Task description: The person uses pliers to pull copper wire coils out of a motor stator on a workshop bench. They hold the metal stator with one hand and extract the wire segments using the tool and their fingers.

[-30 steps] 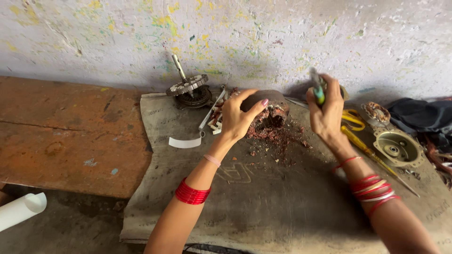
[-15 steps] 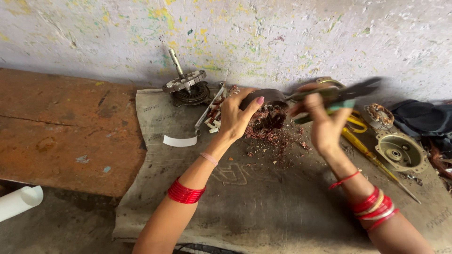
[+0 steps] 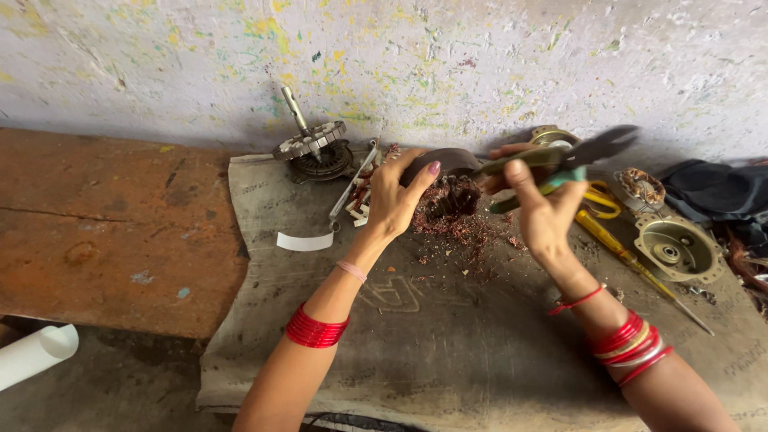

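Since the earlier frames, the right hand [image 3: 546, 210] has swung its pliers [image 3: 560, 160] from an upright hold down to a nearly level one, the dark jaws now pointing away from the motor stator [image 3: 445, 186] and the green handles aimed toward it. Every place here is told from that stator, a dark round housing packed with reddish copper winding, resting on a grey sackcloth mat [image 3: 448, 344] close to the paint-speckled wall [image 3: 448, 56]. The left hand [image 3: 394, 198] grips the stator's near-left edge, fingers curled over the rim and thumb pressed against the top. The right hand, just right of the stator, is wrapped closed around the plier handles; whether the plier jaws are parted cannot be told. Loose copper scraps [image 3: 472, 236] lie scattered on the mat directly in front of the stator. Left of it lie a small heap of white and brown strips [image 3: 360, 192], and further left a finned rotor with an upright shaft [image 3: 314, 148]. A curved white paper slip [image 3: 305, 241] sits on the mat, front-left of the stator. To the right lie a yellow-handled screwdriver [image 3: 632, 260] and a round metal end cover [image 3: 676, 248]. Well to the left runs a worn rust-brown wooden board [image 3: 112, 224].
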